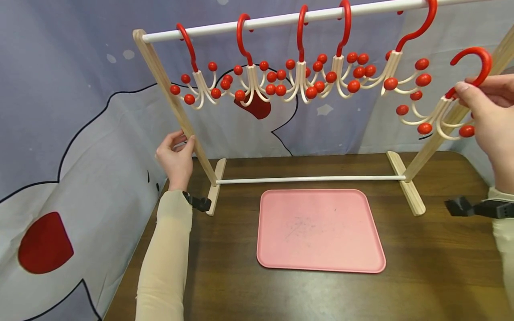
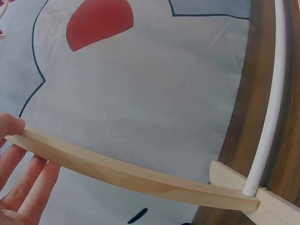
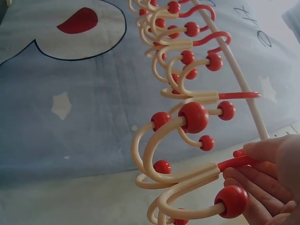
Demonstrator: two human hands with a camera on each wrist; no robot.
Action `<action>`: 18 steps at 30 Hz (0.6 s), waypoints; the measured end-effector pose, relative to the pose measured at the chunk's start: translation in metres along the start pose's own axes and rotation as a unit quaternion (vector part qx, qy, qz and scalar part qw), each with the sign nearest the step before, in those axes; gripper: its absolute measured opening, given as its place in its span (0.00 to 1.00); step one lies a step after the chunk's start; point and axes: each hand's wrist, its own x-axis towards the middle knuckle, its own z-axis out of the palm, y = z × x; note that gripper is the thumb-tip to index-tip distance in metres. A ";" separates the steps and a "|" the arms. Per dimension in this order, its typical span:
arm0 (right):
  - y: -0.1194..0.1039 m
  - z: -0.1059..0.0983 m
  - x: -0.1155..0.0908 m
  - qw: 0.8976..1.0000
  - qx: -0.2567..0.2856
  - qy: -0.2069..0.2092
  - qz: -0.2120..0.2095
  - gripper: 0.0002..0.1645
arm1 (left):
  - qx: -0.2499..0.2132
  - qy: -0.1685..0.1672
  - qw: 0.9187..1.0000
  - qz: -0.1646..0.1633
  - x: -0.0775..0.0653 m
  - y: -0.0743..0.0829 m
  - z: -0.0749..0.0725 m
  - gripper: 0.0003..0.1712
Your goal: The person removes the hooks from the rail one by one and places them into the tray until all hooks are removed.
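Observation:
My left hand [image 1: 176,154] holds the left wooden post [image 1: 175,107] of a hanging rack, thumb on one side and fingers on the other. At the right, my right hand [image 1: 491,104] pinches a multi-pronged hook hanger [image 1: 439,107] by the base of its red hook. Its cream prongs curve upward and end in red balls. In the head view this hanger is below the level of the white top rail [image 1: 273,21]. Several matching hangers [image 1: 301,82] hang from that rail, their hooks over it. The right wrist view shows the held hanger [image 3: 187,176] nearest the camera.
A pink tray [image 1: 321,229] lies on the brown wooden table [image 1: 225,267], in front of the rack's white lower bar [image 1: 313,179]. Wooden feet [image 1: 407,183] support the rack. A patterned cloth [image 1: 100,214] covers the back and left side.

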 end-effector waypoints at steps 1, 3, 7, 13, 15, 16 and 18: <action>0.001 0.000 -0.003 1.000 0.000 0.001 -0.005 0.10 | -0.001 -0.001 1.000 0.000 0.000 -0.001 0.000 0.14; 0.004 0.001 -0.008 1.000 0.006 -0.004 -0.010 0.11 | -0.009 -0.007 1.000 0.002 0.000 -0.002 -0.001 0.14; 0.008 0.001 -0.019 0.999 0.046 -0.024 -0.008 0.11 | -0.028 -0.017 0.999 0.007 -0.001 -0.004 -0.002 0.13; 0.013 0.004 -0.036 0.996 0.072 -0.056 0.004 0.13 | -0.037 -0.016 0.999 0.015 0.001 -0.006 -0.001 0.11; 0.016 0.007 -0.042 0.996 0.058 -0.061 -0.012 0.13 | -0.038 -0.015 0.999 0.017 0.002 -0.007 -0.001 0.11; 0.018 0.008 -0.045 0.996 0.056 -0.062 -0.018 0.13 | -0.039 -0.014 0.999 0.017 0.002 -0.007 -0.001 0.12; 0.021 0.012 -0.052 0.996 0.048 -0.062 -0.037 0.14 | -0.039 -0.014 0.999 0.016 0.002 -0.007 -0.001 0.12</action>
